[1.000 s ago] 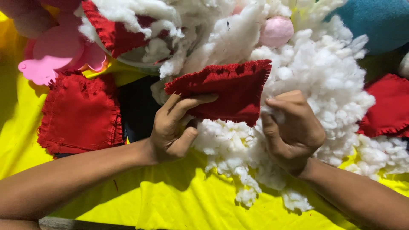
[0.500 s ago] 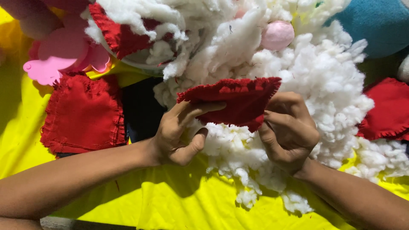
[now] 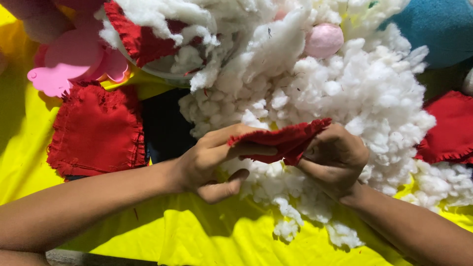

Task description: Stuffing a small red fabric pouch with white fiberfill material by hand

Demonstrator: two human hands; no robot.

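Both the left hand (image 3: 212, 160) and right hand (image 3: 332, 157) pinch a flat, seemingly unstuffed red fabric pouch (image 3: 283, 140) over white stuffing (image 3: 345, 88)

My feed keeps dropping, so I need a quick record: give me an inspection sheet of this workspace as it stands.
Surface: bright yellow cloth, creased, covering the work area.
Job's things: small red fabric pouch with frayed edges, held over a big pile of white fluffy stuffing.
Clutter: flat red fabric square with fringed edges at left; another red fabric piece at right; pink flower-shaped foam cutout; pink ball in the stuffing; blue plush thing top right.
Grippers: left hand and right hand both grip the pouch.
Cables: nothing seen.
Surroundings: nothing seen beyond the cloth.
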